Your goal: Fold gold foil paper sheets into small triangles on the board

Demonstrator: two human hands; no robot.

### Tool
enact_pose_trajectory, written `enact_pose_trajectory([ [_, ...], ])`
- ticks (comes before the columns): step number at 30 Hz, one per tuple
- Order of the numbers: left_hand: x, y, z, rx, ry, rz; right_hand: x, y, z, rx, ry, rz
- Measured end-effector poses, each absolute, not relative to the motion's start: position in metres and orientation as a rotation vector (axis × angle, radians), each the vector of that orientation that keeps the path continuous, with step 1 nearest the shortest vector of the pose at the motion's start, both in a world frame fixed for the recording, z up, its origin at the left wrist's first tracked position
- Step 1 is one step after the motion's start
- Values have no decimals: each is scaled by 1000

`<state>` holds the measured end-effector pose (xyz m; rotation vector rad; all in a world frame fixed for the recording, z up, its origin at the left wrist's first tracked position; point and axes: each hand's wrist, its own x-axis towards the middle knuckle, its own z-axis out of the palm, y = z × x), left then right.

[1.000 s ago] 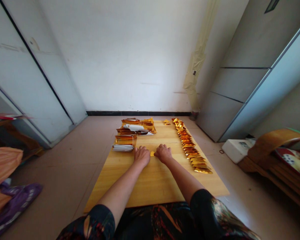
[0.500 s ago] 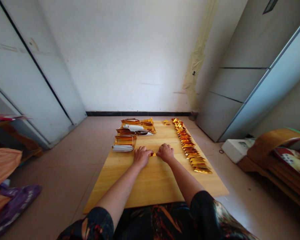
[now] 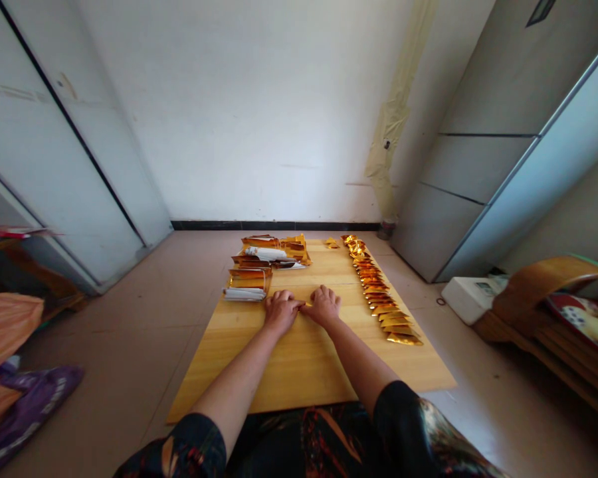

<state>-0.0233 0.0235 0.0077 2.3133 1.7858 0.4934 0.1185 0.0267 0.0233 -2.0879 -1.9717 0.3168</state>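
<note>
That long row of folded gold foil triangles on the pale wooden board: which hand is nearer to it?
The right hand is nearer, resting left of the gold foil row. The left hand lies farther left.

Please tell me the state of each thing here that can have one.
Small gold foil piece: mostly hidden between hands
Left hand: palm down, fingers at the foil
Right hand: palm down, fingers at the foil
Row of folded gold foil triangles: overlapping, lying in a line
Pale wooden board: flat on floor

Gold foil piece (image 3: pixel 307 305) mostly hidden between left hand (image 3: pixel 281 312) and right hand (image 3: pixel 323 307), its shape unclear; purple bag (image 3: pixel 30 405) cut off at left edge.
</note>
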Motion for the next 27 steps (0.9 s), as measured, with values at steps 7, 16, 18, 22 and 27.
enact_pose_trajectory([
  [7, -24, 24, 4, 2330, 1761, 507, 116, 27, 28, -2133, -1939, 351],
  [16, -25, 26, 5, 2277, 1784, 449, 125, 31, 30, -2138, -1903, 437],
  [18, -25, 26, 6, 2263, 1782, 434, 128, 33, 29, -2153, -1882, 447],
  [22, -26, 27, 6, 2250, 1782, 412, 138, 38, 26, -2172, -1833, 434],
  [27, -26, 27, 5, 2235, 1798, 399, 147, 42, 22, -2196, -1793, 419],
])
